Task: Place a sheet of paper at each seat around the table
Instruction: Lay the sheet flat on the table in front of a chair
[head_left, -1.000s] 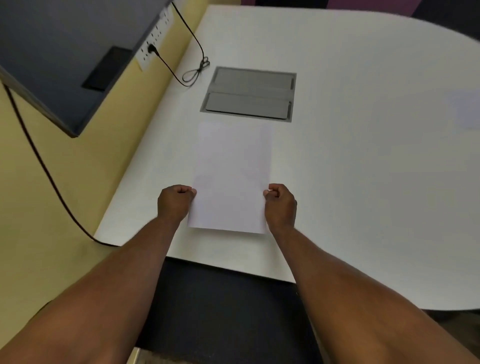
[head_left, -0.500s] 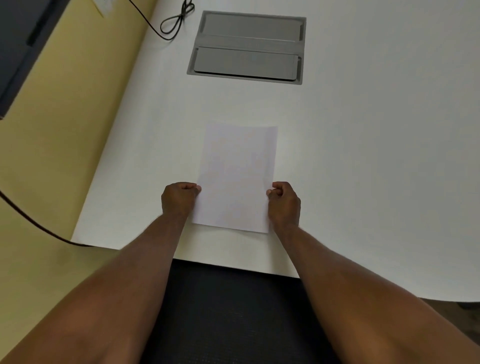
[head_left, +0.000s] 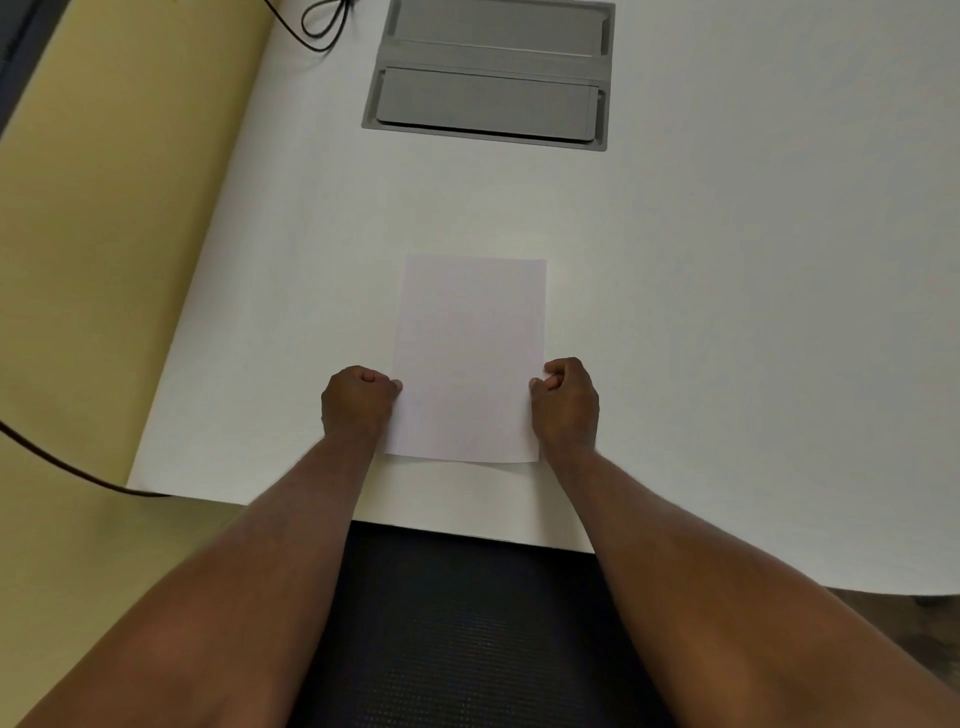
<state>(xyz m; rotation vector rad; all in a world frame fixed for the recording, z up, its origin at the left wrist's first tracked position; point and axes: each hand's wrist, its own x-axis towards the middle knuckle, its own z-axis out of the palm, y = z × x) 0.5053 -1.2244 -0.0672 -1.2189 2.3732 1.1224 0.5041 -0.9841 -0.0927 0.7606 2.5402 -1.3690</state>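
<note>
White bench (head_left: 701, 312) carries the sheet (head_left: 467, 353), left hand (head_left: 356, 402) and right hand (head_left: 566, 402) pinching its sides; best release both together, squarely.

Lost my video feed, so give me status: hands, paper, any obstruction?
Left hand and right hand pinching the side edges of the sheet of paper. Sheet on the white table, near its front edge. Nothing in the way.
</note>
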